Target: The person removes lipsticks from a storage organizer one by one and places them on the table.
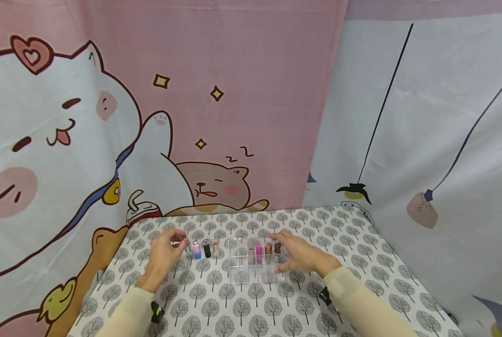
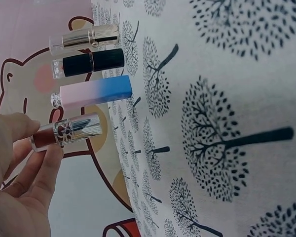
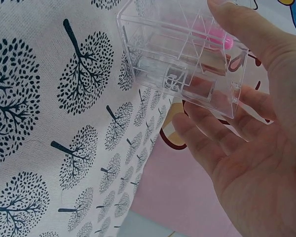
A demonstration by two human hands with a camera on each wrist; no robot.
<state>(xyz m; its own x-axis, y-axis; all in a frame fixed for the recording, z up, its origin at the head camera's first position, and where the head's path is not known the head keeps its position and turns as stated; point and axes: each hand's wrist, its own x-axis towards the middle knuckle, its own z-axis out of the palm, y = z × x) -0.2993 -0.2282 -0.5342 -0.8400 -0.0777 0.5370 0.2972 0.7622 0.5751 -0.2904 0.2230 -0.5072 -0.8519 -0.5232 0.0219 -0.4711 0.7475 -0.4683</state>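
Observation:
With thumb and fingertips, my left hand [image 1: 166, 248] pinches a lipstick tube [image 2: 66, 132] by its dark red-brown end; its silver end points down to the cloth. It is at the left end of a row of upright tubes: a pink-and-blue lipstick [image 1: 197, 250], a black one [image 1: 207, 249] and a clear-and-gold one [image 1: 215, 248]. My right hand [image 1: 297, 252] spreads loosely about the right end of a clear divided organizer [image 1: 239, 276], thumb at its near side, fingers behind. Inside stand a magenta lipstick [image 1: 258, 253], a brown one [image 1: 268, 252] and a dark red one [image 1: 277, 248].
A white tablecloth [image 1: 208, 299] printed with grey trees covers the table. Behind it hangs a pink curtain [image 1: 251, 93] with cartoon cats, and a pale curtain [image 1: 444, 117] runs along the right side. Several compartments at the organizer's front and left hold nothing.

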